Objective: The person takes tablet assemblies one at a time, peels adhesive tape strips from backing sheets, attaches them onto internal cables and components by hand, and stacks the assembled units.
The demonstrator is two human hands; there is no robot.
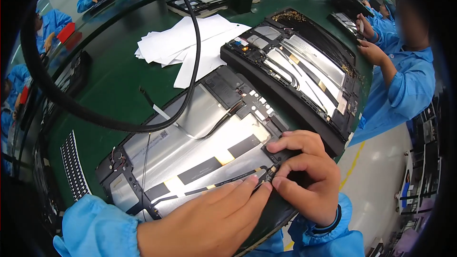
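In front of me lies an opened flat device, likely a tablet or display back, with a silver metal plate [200,150] and a black frame. A thin black cable [223,180] runs along its near side to a small dark part at the right edge. My left hand [214,216] lies over the near edge, its fingers stretched out and their tips pressing by the cable's end. At the same corner, my right hand [309,176] has thumb and index finger pinched together at the edge. What sits between them is hidden. Its other fingers curl above the frame.
A second opened device [304,74] rests on a black block at the right. White paper sheets [190,43] lie behind. A thick black cable [62,102] loops across the view. A strip of black labels [74,166] lies left. A blue-clad co-worker [404,76] works at right.
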